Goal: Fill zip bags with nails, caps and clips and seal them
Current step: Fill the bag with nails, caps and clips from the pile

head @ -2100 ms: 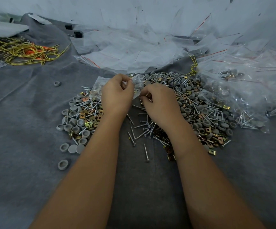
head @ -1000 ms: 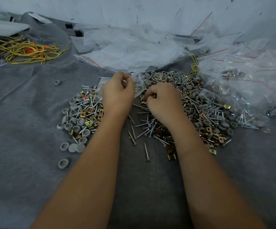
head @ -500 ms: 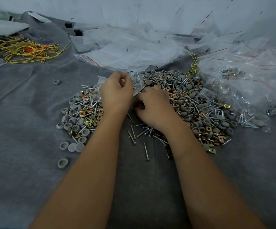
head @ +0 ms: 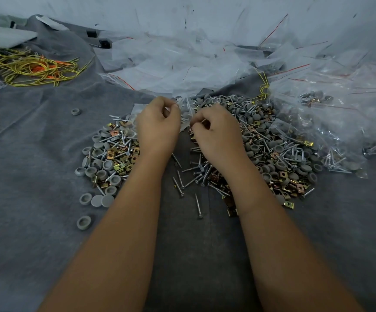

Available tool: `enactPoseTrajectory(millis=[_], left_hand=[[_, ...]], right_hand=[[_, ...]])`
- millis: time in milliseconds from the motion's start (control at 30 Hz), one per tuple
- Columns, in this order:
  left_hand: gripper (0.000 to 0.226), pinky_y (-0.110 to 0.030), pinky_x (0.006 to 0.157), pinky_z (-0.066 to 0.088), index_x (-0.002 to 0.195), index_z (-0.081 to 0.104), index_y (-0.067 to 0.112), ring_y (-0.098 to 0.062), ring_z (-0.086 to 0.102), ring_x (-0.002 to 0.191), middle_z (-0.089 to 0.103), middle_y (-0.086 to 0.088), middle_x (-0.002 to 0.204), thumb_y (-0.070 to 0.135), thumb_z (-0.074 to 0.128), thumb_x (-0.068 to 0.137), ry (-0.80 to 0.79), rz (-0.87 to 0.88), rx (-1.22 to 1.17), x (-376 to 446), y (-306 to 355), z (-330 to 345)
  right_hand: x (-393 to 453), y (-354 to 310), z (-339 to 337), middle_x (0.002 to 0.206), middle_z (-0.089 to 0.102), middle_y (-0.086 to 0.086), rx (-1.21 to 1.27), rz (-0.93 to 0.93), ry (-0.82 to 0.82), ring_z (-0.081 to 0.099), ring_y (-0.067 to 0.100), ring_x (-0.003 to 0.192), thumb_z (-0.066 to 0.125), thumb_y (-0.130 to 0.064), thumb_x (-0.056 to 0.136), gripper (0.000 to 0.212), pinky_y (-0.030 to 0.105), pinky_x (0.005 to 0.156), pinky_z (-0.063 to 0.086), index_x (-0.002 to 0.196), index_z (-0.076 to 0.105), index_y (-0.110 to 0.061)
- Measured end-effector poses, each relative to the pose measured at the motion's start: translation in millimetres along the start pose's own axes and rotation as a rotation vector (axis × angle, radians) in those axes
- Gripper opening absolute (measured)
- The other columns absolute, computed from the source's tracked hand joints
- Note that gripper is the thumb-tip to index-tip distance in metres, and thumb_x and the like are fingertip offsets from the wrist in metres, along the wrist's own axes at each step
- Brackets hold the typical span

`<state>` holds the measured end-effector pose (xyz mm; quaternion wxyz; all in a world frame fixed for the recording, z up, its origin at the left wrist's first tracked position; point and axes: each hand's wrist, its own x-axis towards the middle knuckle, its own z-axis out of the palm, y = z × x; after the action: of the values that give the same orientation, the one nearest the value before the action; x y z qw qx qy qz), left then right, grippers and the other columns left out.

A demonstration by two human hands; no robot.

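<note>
Up from the screw pile [head: 272, 140] comes the right hand [head: 218, 134], fingers now pinched on a small copper-coloured piece beside the zip bag [head: 185, 111]. Left hand [head: 157, 127] pinches the bag's mouth above the grey cloth [head: 36, 199], so another piece looks set to go in.

Dim, flat, cool light, no clear source. Soft shadow on the grey cloth [head: 36, 165] between the forearms. Faint sheen on the clear bags [head: 328, 113] at right, no hard glare. Wide-angle bending at edges; far corners soft, centre pile fairly sharp, slight compression smear.
</note>
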<state>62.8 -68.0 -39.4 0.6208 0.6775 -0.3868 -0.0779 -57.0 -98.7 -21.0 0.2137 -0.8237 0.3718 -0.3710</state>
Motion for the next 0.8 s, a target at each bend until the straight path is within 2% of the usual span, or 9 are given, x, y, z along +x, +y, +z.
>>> enactPoseTrajectory(millis=[133,233,300,367,467,533,667,800], left_hand=[[0.011,-0.024,0.048,0.033,0.083,0.065,0.023,-0.001,0.040,0.045,0.049,0.008,0.054,0.017,0.058,0.089,-0.093,0.022,0.004,-1.7,1.2,0.3],[0.011,-0.019,0.045,0.032,0.083,0.067,0.020,-0.002,0.040,0.044,0.047,0.007,0.052,0.015,0.059,0.088,-0.144,0.046,0.005,-3.2,2.0,0.5],[0.011,-0.018,0.045,0.031,0.085,0.069,0.017,-0.002,0.040,0.045,0.046,0.007,0.053,0.014,0.059,0.088,-0.148,0.051,0.008,-3.4,2.5,0.6],[0.011,-0.019,0.046,0.031,0.085,0.069,0.014,-0.002,0.040,0.045,0.047,0.007,0.053,0.013,0.058,0.088,-0.148,0.051,0.014,-3.6,2.5,0.8],[0.012,-0.025,0.051,0.036,0.084,0.068,0.015,-0.004,0.042,0.049,0.049,0.004,0.055,0.012,0.058,0.088,-0.151,0.050,-0.004,-3.5,1.9,1.3],[0.015,-0.027,0.052,0.037,0.079,0.065,0.020,-0.007,0.043,0.050,0.050,0.003,0.056,0.012,0.057,0.088,-0.136,0.050,-0.027,-3.0,2.1,1.6],[0.018,-0.019,0.048,0.032,0.075,0.061,0.026,0.000,0.042,0.047,0.047,0.009,0.053,0.014,0.057,0.089,-0.035,0.046,-0.033,-1.7,1.9,1.4],[0.012,-0.026,0.053,0.034,0.081,0.062,0.021,-0.003,0.042,0.050,0.047,0.009,0.056,0.017,0.056,0.091,0.047,0.037,-0.011,0.0,0.1,0.3]], right_hand=[[1.5,-0.1,-2.4,0.088,0.061,0.000,0.113,0.054,0.088,0.055,0.013,0.080,0.056,-0.010,0.084,0.011,0.023,0.068,0.042,0.079,0.066,-0.011],[1.4,-0.5,-2.3,0.079,0.059,-0.011,0.144,0.053,0.103,0.054,0.004,0.071,0.061,-0.007,0.081,0.014,0.017,0.062,0.043,0.082,0.060,-0.021],[1.2,0.4,-1.0,0.076,0.058,-0.015,0.114,0.035,0.084,0.054,0.001,0.070,0.064,-0.006,0.082,0.017,0.014,0.063,0.044,0.084,0.062,-0.022],[1.4,2.1,0.4,0.084,0.064,-0.010,0.059,0.011,0.051,0.058,0.004,0.076,0.066,-0.006,0.083,0.014,0.021,0.071,0.049,0.090,0.070,-0.018],[2.3,2.2,2.0,0.090,0.068,0.006,-0.051,-0.093,0.021,0.060,0.022,0.088,0.069,-0.011,0.083,0.014,0.036,0.075,0.048,0.093,0.077,-0.015],[2.6,2.0,2.6,0.088,0.068,0.008,-0.068,-0.142,0.018,0.059,0.025,0.087,0.069,-0.010,0.084,0.016,0.037,0.075,0.047,0.097,0.077,-0.015],[1.9,0.0,0.9,0.098,0.068,0.003,0.095,-0.052,0.068,0.063,0.017,0.091,0.059,0.002,0.088,0.033,0.030,0.083,0.051,0.116,0.068,-0.013],[3.2,-0.1,-3.3,0.100,0.062,0.000,0.053,-0.039,0.161,0.058,0.013,0.092,0.050,0.007,0.087,0.034,0.030,0.082,0.050,0.110,0.066,-0.013]])
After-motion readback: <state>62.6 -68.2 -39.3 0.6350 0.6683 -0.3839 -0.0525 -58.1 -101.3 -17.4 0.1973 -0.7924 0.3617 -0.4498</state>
